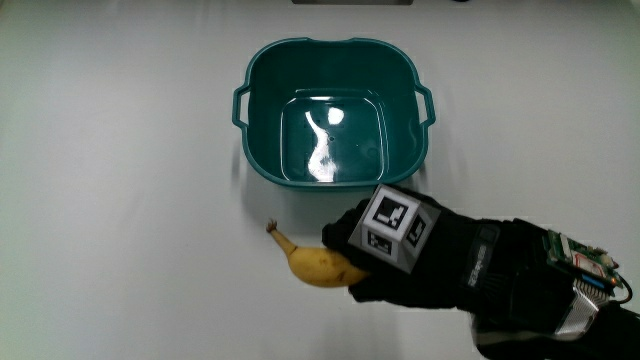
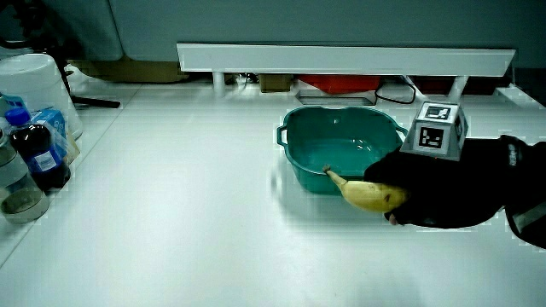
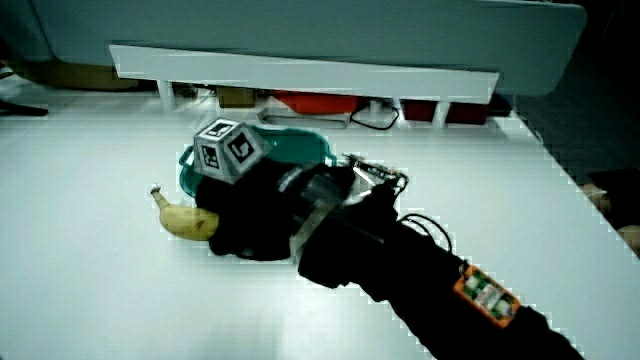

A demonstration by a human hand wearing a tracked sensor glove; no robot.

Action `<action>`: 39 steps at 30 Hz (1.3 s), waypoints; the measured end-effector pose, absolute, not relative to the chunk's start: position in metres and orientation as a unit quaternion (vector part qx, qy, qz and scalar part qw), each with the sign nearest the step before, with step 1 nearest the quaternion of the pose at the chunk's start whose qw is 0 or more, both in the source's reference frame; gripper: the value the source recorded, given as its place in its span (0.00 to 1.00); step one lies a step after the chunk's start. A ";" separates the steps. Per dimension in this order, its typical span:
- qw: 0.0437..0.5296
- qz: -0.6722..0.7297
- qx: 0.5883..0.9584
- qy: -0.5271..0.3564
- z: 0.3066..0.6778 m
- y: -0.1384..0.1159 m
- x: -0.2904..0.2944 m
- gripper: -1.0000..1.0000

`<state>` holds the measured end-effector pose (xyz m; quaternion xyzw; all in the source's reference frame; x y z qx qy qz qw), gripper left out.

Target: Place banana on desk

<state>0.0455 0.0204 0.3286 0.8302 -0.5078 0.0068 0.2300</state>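
Observation:
A yellow banana [image 1: 312, 263] lies on or just above the white table [image 1: 120, 200], nearer to the person than the teal basin [image 1: 262, 80]. Its stem end points away from the hand. The gloved hand [image 1: 400, 262] is shut on the banana's thicker end, with the patterned cube [image 1: 392, 225] on its back. Both side views show the banana [image 2: 368, 195] [image 3: 184, 219] sticking out of the hand [image 2: 444, 192] [image 3: 250, 215], close beside the basin [image 2: 294, 158] [image 3: 186, 172]. The basin holds nothing.
At the table's edge in a side view stand a dark bottle [image 2: 37, 155], a white container [image 2: 34, 81] and a jar [image 2: 19, 194]. A low white partition [image 2: 341, 58] runs along the table past the basin.

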 end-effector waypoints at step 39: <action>0.311 -0.073 0.812 -0.489 0.424 0.104 0.011 0.50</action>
